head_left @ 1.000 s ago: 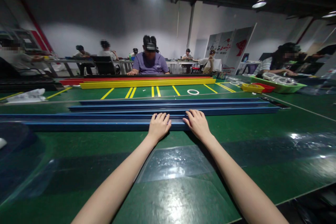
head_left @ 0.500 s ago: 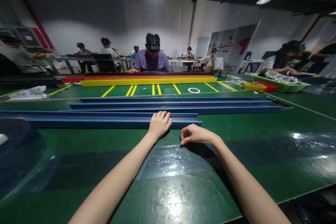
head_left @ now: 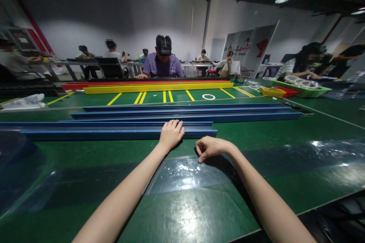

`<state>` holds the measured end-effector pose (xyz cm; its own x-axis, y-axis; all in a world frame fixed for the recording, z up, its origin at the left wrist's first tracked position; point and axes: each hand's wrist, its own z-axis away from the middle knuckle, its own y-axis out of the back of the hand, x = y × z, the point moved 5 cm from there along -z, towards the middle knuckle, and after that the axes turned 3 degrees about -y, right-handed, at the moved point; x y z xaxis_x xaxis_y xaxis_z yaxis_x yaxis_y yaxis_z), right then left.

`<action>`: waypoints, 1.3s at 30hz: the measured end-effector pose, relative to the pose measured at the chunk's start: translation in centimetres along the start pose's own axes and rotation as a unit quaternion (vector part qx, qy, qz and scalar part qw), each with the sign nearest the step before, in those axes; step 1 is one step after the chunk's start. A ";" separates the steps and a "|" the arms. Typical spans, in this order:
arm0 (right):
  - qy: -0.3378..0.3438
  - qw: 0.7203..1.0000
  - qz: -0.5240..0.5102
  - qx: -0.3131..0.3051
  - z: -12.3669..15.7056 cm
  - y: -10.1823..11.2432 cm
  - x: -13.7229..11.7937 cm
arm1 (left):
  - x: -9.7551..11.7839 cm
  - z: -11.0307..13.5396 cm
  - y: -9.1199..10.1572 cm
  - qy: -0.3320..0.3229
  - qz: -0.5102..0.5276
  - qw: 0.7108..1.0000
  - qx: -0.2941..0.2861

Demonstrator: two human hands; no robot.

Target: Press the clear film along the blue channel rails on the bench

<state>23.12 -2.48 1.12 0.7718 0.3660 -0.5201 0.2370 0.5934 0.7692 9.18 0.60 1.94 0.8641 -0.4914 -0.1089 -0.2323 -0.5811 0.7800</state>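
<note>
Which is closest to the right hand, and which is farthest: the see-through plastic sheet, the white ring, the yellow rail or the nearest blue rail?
From the right hand:
1. Clear plastic sheet, right under the fingertips.
2. Nearest blue rail, just beyond the hand, under the left hand.
3. White ring, farther back on the green table.
4. Yellow rail, at the far edge.

The tabletop (head_left: pixel 285 136) is covered in green matt sheet, glossed where light strikes. The blue rails (head_left: pixel 114 133) are seen as smooth, painted, perhaps metal. A clear glossy film (head_left: pixel 182 176) is laid flat.
</note>
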 end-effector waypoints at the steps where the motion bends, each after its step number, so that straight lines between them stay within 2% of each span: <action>1: -0.003 1.000 0.001 -0.003 0.1 0.0 -0.1 | 0.0 0.0 0.0 0.000 0.000 1.000 -0.004; 6: -0.014 1.000 0.004 -0.004 0.3 0.0 -0.4 | -0.2 -0.5 0.3 -0.002 0.008 0.999 -0.043; 12: 0.011 1.000 -0.022 0.001 0.2 -0.1 -0.2 | -0.8 -1.3 1.1 -0.040 0.051 0.988 -0.138; 16: 0.024 0.998 -0.048 0.021 0.2 0.0 -0.1 | -0.6 -2.3 3.3 -0.055 0.089 0.986 -0.130; 19: 0.046 0.994 -0.061 0.079 0.3 0.7 -0.3 | 0.0 -2.8 4.5 -0.044 0.149 0.969 -0.194; 22: 0.068 0.982 -0.033 0.171 0.7 1.8 -0.6 | 0.4 -2.7 4.9 -0.031 0.206 0.938 -0.277; 26: 0.035 0.959 0.027 0.280 1.5 3.3 -0.4 | 0.5 -2.1 4.6 -0.013 0.263 0.893 -0.366; 28: 0.005 0.945 0.060 0.322 1.8 3.8 -0.2 | 0.1 -1.9 4.6 0.008 0.282 0.882 -0.378; 31: -0.020 0.919 0.125 0.374 2.1 4.2 -0.2 | -1.2 -2.0 4.8 0.040 0.282 0.883 -0.374; 35: -0.046 0.874 0.190 0.445 2.5 4.7 0.0 | -3.7 -2.0 5.5 0.071 0.272 0.879 -0.384; 39: -0.076 0.839 0.217 0.493 2.8 5.1 0.9 | -6.6 -1.5 6.1 0.108 0.281 0.860 -0.413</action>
<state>26.70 -1.15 5.65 0.9601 0.2548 -0.1156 0.2296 -0.4814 0.8459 2.73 1.22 8.33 0.8028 -0.3607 0.4747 -0.3206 0.4100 0.8538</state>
